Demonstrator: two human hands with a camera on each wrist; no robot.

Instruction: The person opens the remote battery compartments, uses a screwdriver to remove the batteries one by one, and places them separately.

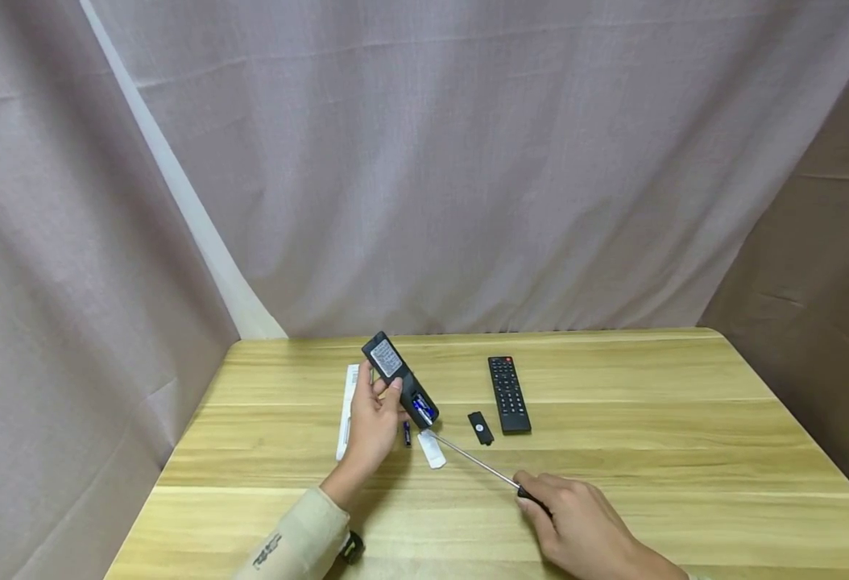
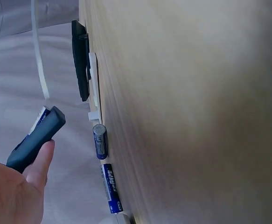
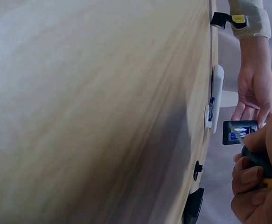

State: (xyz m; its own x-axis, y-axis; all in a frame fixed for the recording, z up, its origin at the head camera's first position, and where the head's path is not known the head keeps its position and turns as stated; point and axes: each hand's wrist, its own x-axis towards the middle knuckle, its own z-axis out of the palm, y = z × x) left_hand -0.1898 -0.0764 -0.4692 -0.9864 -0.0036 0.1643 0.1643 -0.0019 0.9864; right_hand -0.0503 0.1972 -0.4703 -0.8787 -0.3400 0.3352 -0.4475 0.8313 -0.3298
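My left hand (image 1: 375,419) grips a black remote control (image 1: 399,380) above the table, its back turned up and its battery bay uncovered. Blue batteries (image 1: 423,407) lie inside that bay. My right hand (image 1: 577,519) holds a screwdriver (image 1: 477,461) by its dark handle, and the long metal shaft points left. The tip is right at the bay end of the remote; in the right wrist view the shaft (image 3: 238,136) overlaps the open bay. In the left wrist view the remote (image 2: 38,137) is seen from its side, with a battery showing above its edge.
On the wooden table, a white remote (image 1: 348,412) lies left, partly behind my left hand. Loose blue batteries (image 2: 110,186) and a white cover (image 1: 432,449) lie below the held remote. A small black cover (image 1: 480,428) and a second black remote (image 1: 509,395) lie to the right.
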